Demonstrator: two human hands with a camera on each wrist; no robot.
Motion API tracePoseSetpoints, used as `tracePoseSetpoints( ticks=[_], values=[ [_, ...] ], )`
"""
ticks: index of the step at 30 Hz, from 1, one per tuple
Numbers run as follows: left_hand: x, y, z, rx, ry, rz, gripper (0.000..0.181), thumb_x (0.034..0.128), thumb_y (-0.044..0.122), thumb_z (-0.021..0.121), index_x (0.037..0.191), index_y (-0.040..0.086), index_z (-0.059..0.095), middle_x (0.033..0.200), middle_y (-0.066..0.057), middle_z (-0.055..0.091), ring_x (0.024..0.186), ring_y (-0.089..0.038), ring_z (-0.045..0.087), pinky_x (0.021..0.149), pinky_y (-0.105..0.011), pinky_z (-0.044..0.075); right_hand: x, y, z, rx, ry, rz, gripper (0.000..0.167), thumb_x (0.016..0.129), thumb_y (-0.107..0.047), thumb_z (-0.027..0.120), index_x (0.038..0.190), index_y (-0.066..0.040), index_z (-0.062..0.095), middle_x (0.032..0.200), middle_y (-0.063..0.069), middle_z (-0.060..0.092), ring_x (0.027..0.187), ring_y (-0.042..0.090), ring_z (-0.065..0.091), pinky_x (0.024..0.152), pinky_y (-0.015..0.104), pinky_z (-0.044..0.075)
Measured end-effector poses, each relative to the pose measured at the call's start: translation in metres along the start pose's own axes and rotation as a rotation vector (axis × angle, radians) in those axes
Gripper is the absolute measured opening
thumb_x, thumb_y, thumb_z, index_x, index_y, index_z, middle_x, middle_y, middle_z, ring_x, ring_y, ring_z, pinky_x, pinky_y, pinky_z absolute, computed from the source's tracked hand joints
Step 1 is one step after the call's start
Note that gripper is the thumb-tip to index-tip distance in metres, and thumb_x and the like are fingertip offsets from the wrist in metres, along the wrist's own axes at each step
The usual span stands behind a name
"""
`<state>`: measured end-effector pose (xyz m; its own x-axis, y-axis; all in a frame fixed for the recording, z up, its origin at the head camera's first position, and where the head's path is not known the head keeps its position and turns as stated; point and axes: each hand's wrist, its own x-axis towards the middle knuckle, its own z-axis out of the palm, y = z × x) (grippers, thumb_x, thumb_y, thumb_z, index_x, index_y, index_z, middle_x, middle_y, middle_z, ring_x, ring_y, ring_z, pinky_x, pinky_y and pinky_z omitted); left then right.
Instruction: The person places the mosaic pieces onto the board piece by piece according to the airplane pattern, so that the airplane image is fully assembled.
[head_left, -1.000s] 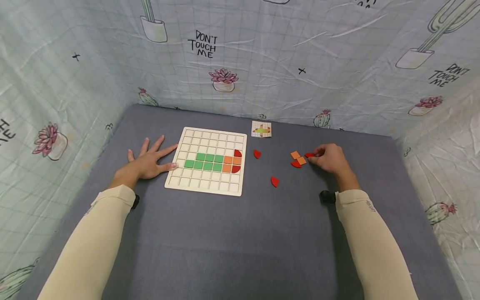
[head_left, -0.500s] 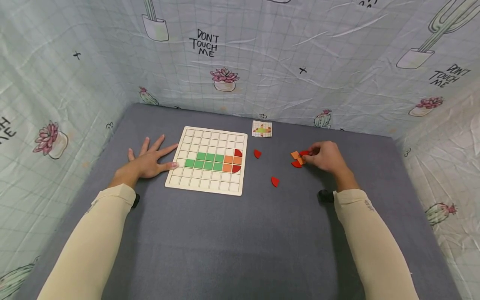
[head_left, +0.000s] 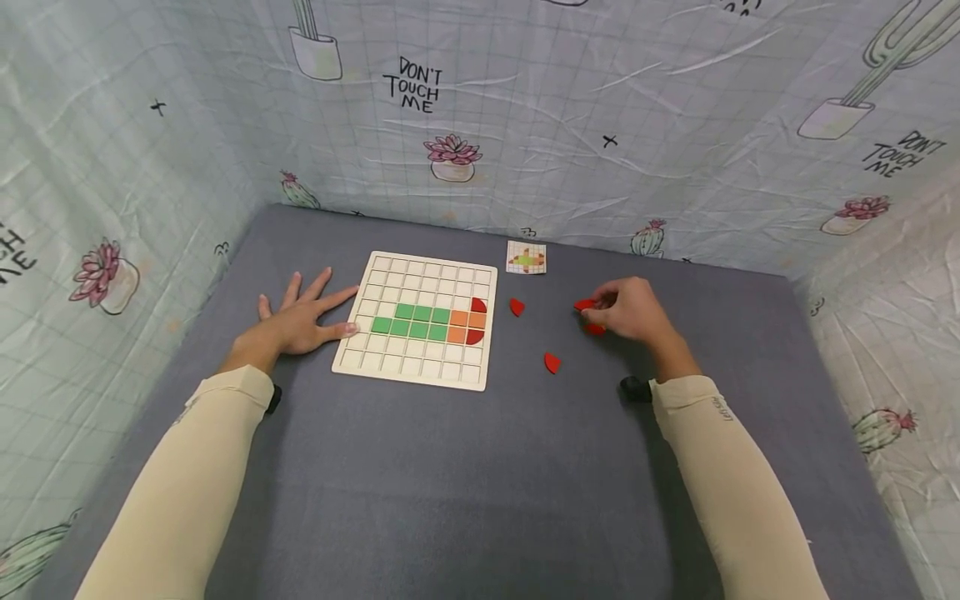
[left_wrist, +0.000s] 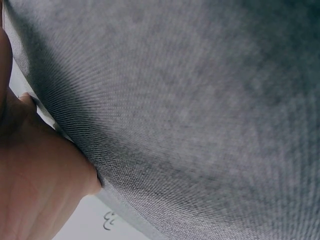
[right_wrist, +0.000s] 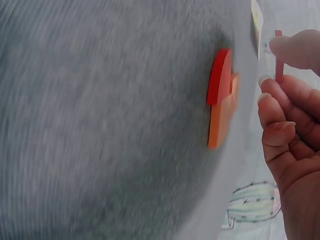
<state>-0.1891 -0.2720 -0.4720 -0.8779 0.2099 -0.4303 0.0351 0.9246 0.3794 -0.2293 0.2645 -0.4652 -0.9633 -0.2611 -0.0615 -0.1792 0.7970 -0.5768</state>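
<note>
in the head view, the right hand (head_left: 628, 310), with a red wedge (head_left: 584, 305), has shifted left toward the board (head_left: 381, 363) over the last second; i judge the wedge picked up but not yet placed. the left hand (head_left: 296, 325) lies with fingers spread, thumb and forefinger at the board's left edge, gripping nothing. in the left wrist view, part of that hand shows beside the grey cloth (left_wrist: 200, 100). in the right wrist view, thumb and fingertip pinch the wedge by its faces, apart from another red wedge (right_wrist: 220, 77) touching the orange tiles (right_wrist: 218, 127).
</note>
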Motion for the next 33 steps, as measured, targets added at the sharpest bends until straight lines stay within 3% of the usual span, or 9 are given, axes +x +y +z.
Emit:
tracePoseSetpoints(
  ticks=[10, 33],
  values=[
    [0.002, 0.0, 0.0, 0.028, -0.006, -0.009, 0.084, 0.0991, 0.072, 0.05, 0.168, 0.038, 0.016, 0.177, -0.009, -0.015, 0.157, -0.051, -0.025, 0.108, -0.087, -0.018, 0.006, -0.016, 0.012, 0.015, -0.01, -0.045, 0.025, 0.088, -0.017, 0.081, 0.103, 0.003, 0.078, 0.093, 0.018, 0.077, 0.078, 0.022, 0.068, 0.068, 0.03, 0.055],
    [0.001, 0.002, 0.0, 0.024, -0.009, -0.039, 0.086, 0.0975, 0.076, 0.048, 0.168, 0.04, 0.015, 0.177, -0.008, -0.017, 0.157, -0.05, -0.026, 0.109, -0.086, -0.02, 0.019, -0.058, 0.04, 0.057, -0.055, -0.145, 0.02, 0.085, -0.016, 0.083, 0.096, 0.001, 0.079, 0.085, 0.013, 0.076, 0.074, 0.02, 0.065, 0.066, 0.029, 0.053]
  ],
)
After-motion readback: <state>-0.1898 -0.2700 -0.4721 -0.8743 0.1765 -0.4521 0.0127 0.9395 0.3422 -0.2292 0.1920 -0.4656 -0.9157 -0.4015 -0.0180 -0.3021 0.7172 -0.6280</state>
